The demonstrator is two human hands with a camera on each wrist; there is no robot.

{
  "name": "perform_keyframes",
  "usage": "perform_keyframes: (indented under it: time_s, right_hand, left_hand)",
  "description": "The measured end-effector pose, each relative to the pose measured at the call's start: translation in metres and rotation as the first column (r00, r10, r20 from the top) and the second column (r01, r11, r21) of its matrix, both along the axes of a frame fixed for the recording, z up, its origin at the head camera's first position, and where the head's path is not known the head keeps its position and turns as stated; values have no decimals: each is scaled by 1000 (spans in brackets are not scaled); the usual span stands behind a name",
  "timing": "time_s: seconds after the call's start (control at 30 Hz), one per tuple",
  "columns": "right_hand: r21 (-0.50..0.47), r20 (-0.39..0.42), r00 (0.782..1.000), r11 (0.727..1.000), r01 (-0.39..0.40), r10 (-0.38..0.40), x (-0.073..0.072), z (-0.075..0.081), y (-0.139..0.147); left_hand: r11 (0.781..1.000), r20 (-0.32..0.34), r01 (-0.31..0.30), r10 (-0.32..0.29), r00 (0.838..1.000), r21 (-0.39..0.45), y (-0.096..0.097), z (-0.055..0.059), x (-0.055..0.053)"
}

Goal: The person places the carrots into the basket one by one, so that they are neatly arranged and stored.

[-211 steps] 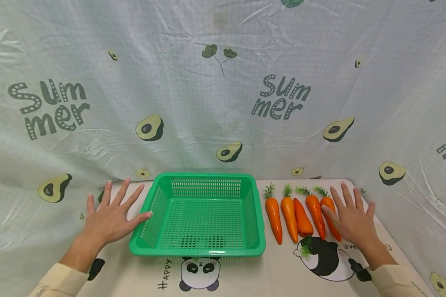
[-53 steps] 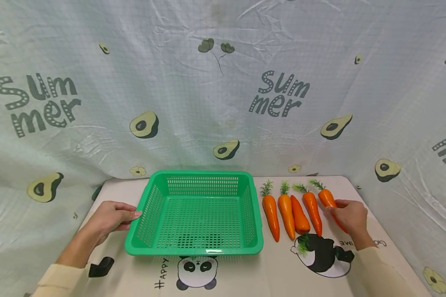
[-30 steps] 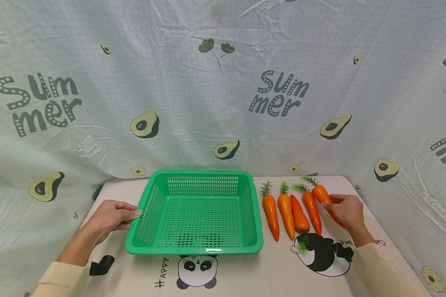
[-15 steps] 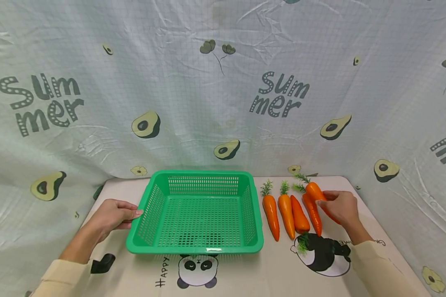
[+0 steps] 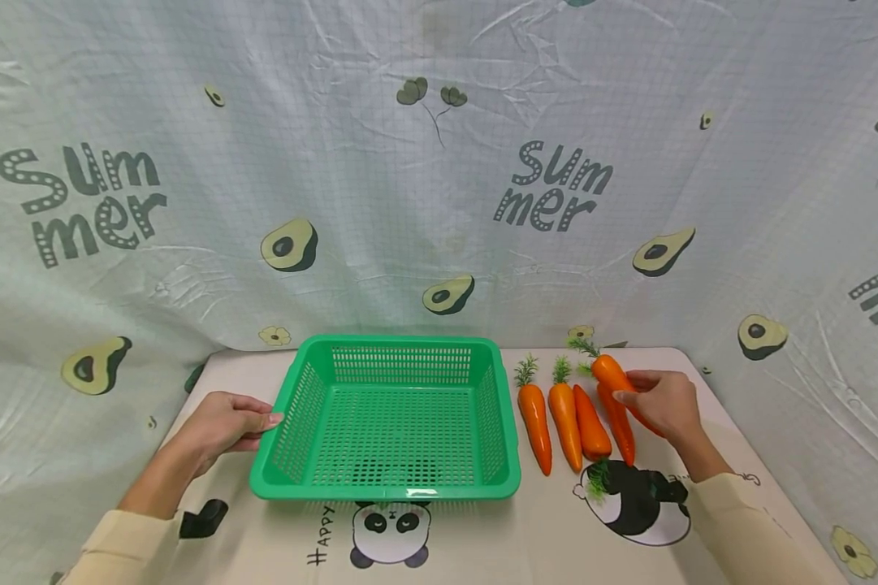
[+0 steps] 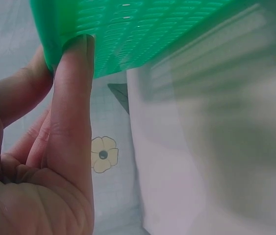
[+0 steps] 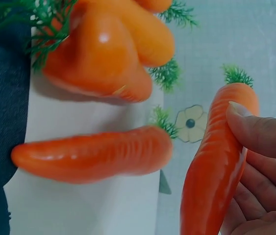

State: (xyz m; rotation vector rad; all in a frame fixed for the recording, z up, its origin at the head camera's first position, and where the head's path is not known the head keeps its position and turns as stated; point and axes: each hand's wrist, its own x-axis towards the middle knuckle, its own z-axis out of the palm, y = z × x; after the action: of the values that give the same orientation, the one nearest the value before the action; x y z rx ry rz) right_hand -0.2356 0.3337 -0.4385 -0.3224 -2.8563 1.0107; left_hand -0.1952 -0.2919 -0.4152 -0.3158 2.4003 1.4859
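Note:
My left hand (image 5: 222,426) pinches the left rim of the green plastic basket (image 5: 398,493), thumb on one side and fingers on the other; the left wrist view shows the basket's slotted wall (image 6: 128,29) close up. My right hand (image 5: 668,406) holds an orange carrot (image 5: 612,374) with a green leafy top between thumb and fingers. In the right wrist view, this held carrot (image 7: 211,166) is raised above the table, its tip cut off by the frame. Beneath it in the head view lies another carrot (image 5: 618,426), partly covered.
Several more carrots lie between basket and right hand: one at the basket's side (image 5: 535,426), a second carrot (image 5: 566,426), and a carrot turned leaf-end toward me (image 5: 590,422). A patterned curtain (image 5: 439,179) hangs behind the white table (image 5: 541,536).
Earlier both hands were spread open on the table. Since then the left hand has taken the basket's rim, and the right hand has picked up the rightmost carrot and carried it leftward.

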Motion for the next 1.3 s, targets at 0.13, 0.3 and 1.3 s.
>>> perform_keyframes:
  time_s: [0.13,0.3,1.3]
  right_hand:
    - [-9,-1,1000,1000,-24,24,0,2,-6]
    - [-34,-20,998,998,-62,61,-3,7,-15]
    - [-44,-63,976,976,-213,210,-14,25,-50]
  left_hand:
    - [1000,-4,6,-6,1000,-2,0,0,1]
    - [1000,-5,7,-7,1000,1,-1,0,1]
    - [1000,-7,-8,8,1000,4,-1,-2,0]
